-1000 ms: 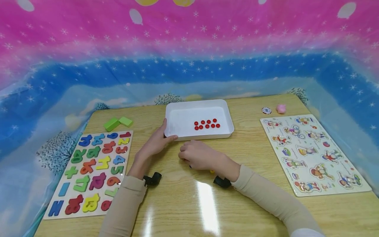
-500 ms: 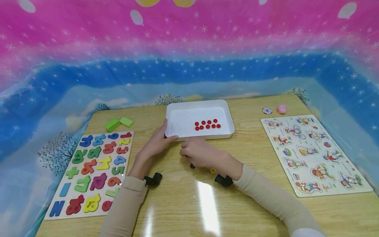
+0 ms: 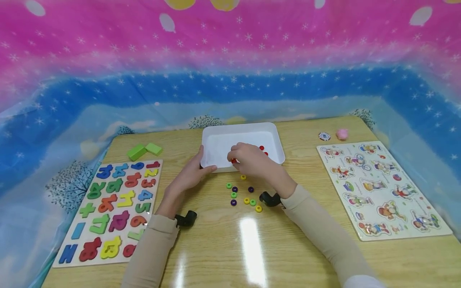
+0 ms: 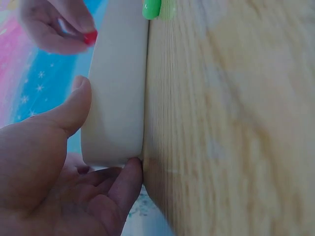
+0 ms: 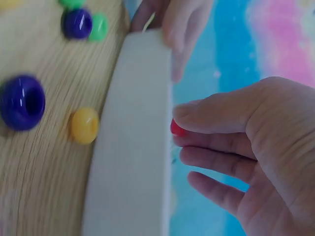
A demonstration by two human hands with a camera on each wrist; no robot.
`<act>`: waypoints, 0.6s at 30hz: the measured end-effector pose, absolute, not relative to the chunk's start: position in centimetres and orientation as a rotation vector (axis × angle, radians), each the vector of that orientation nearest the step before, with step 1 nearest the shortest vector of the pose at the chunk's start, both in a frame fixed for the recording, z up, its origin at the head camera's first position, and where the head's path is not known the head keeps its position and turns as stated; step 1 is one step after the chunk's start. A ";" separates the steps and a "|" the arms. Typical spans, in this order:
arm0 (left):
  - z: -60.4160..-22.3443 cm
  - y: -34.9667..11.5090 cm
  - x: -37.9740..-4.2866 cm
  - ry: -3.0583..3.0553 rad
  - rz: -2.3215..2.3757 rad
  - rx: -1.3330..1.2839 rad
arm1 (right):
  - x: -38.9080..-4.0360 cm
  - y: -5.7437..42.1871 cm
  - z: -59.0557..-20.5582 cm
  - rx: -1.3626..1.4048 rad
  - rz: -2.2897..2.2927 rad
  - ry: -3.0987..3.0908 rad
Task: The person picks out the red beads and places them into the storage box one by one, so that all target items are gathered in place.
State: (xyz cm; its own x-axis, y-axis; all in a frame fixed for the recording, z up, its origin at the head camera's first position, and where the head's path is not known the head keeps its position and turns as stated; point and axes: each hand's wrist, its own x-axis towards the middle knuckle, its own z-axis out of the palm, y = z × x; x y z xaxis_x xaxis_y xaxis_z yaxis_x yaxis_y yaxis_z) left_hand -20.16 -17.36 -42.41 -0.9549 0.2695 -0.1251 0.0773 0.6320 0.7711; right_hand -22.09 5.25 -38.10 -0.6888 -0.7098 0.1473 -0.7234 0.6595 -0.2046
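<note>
A white plastic tray stands towards the back of the table. At its near left corner my left hand grips it, thumb at the rim and fingers against the outer wall. My right hand is over the tray's near side, pinching a red bead between thumb and forefinger. Two red beads show inside the tray; the hand hides the rest of that area. In front of the tray lie several loose beads: purple beads, green beads and yellow beads.
A number puzzle board lies on the left, with two green blocks behind it. On the right is a picture puzzle board. Behind that sit a poker chip and a small pink toy.
My right hand has risen from the table in front of the tray to over the tray, a red bead showing in its fingers. The loose beads it covered are now visible. The left hand stays put.
</note>
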 end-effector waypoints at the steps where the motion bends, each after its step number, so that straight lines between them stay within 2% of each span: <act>1: -42.4 -17.4 -20.1 2.623 1.227 0.291 | -22.5 5.2 -38.3 1.187 0.397 -2.830; 10: -42.2 -17.5 -20.2 2.619 1.227 0.278 | -25.5 4.1 -40.4 1.036 0.407 -2.890; 18: -42.2 -17.3 -20.3 2.610 1.227 0.301 | -25.9 4.2 -41.0 0.984 0.361 -2.902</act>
